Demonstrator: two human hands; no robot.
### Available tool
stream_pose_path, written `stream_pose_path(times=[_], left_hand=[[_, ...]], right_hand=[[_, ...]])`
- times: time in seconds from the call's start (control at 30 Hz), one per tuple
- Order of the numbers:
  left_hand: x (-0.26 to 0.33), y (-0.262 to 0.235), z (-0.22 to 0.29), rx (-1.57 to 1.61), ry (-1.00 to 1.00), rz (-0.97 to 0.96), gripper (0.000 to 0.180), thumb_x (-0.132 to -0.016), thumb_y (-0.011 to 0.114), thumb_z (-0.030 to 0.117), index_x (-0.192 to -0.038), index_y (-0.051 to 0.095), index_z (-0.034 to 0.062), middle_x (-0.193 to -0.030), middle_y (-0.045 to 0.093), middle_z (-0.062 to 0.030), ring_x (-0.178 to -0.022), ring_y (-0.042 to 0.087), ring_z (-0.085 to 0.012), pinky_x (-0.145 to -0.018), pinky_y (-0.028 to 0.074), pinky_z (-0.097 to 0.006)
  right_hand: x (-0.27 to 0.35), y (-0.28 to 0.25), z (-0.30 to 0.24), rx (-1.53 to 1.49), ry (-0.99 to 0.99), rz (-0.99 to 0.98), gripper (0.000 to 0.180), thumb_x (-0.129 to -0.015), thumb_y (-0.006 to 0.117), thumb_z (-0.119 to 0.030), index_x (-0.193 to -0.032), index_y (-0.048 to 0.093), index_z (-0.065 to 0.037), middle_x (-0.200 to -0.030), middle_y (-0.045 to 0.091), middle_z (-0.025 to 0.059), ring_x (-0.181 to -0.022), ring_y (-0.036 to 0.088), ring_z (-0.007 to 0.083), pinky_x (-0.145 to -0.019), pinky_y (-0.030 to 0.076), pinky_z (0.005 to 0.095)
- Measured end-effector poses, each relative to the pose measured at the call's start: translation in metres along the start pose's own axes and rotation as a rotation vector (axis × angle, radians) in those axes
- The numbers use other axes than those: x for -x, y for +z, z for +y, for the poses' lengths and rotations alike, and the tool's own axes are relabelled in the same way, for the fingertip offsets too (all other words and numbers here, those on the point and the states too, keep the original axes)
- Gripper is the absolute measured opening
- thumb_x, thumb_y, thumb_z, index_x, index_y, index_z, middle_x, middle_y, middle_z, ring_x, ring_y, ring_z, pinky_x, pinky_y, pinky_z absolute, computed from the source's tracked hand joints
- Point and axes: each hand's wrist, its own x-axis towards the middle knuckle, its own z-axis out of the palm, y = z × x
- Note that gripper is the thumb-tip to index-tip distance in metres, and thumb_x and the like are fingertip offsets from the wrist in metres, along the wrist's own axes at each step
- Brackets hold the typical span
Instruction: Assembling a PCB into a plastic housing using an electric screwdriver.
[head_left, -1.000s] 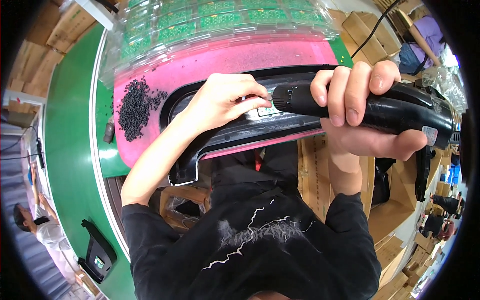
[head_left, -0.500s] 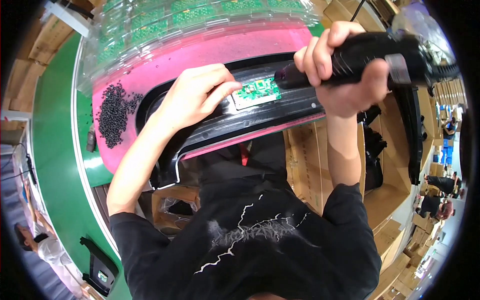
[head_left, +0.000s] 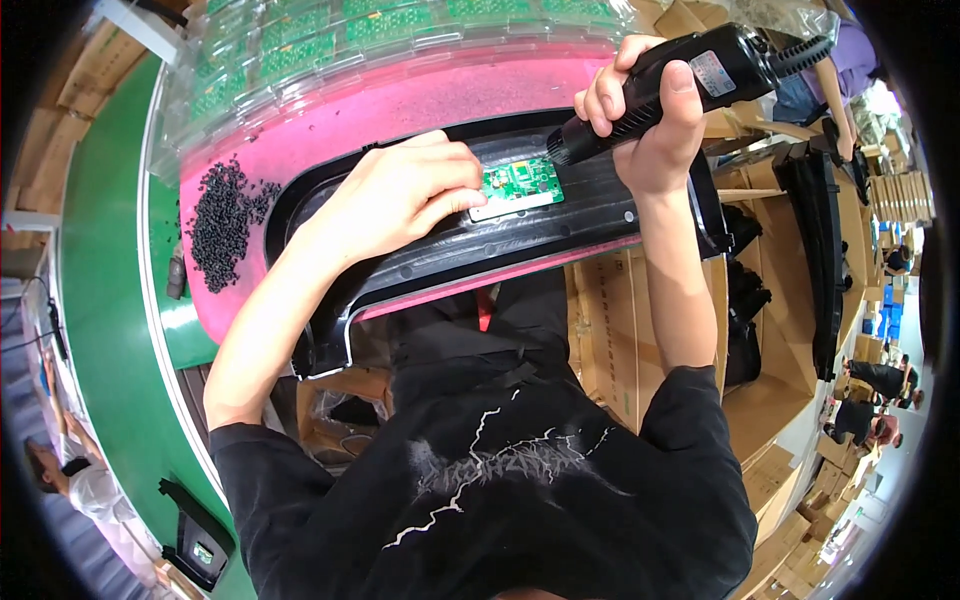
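A green circuit board [head_left: 524,185] lies in a long black plastic housing [head_left: 420,268]. My left hand [head_left: 410,195] rests over the housing, its fingers bent and thumb and forefinger drawn together at the board's left edge. Whatever they may pinch is hidden. In my right hand [head_left: 655,125] is a black electric screwdriver [head_left: 640,105], with fingers and thumb wrapped round its body. It slants down to the left, its nose close to the board's far right corner. I cannot tell whether the bit touches a screw there.
A heap of small black screws [head_left: 222,225] sits on the pink mat [head_left: 400,105] at the left. Clear trays [head_left: 400,50] of green boards stand behind. A cardboard box [head_left: 780,400] with black parts is at the right. Other people work farther off.
My right hand and the screwdriver have shifted left, and the tool's back end has swung up and left. The housing has shifted slightly. My left hand stays by the board.
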Motion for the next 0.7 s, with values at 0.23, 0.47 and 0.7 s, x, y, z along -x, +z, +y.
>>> stream_pose_path(times=[0.23,0.47,0.7], left_hand=[[-0.003,-0.001,-0.001,0.015,-0.120,-0.154,0.025,-0.091,0.060,0.027,-0.090,0.066,0.0025,-0.100,0.070,-0.0078,-0.091,0.067,-0.0287,-0.078,0.053,-0.038],[-0.002,-0.002,0.000,0.010,-0.210,-0.224,0.027,-0.091,0.059,0.029,-0.092,0.067,0.0030,-0.102,0.071,-0.0069,-0.090,0.068,-0.0281,-0.078,0.053,-0.038],[0.001,0.001,-0.005,-0.032,0.012,-0.057,0.023,-0.087,0.065,0.026,-0.087,0.067,0.0035,-0.092,0.071,-0.0070,-0.083,0.068,-0.0261,-0.073,0.053,-0.037]], right_hand=[[-0.008,-0.006,0.009,-0.052,0.046,-0.127,0.047,-0.090,0.053,-0.052,-0.097,0.051,-0.006,-0.063,0.047,0.0031,-0.052,0.042,0.0124,-0.060,0.039,0.0304],[-0.005,0.010,0.006,-0.073,0.123,-0.043,0.040,-0.084,0.070,-0.033,-0.100,0.054,0.000,-0.073,0.057,0.0106,-0.049,0.053,0.0186,-0.047,0.045,0.0296],[0.006,0.020,-0.017,-0.334,-0.050,-0.086,0.063,-0.085,0.050,-0.068,-0.098,0.054,-0.006,-0.063,0.049,0.0014,-0.050,0.045,0.0127,-0.059,0.039,0.0310]])
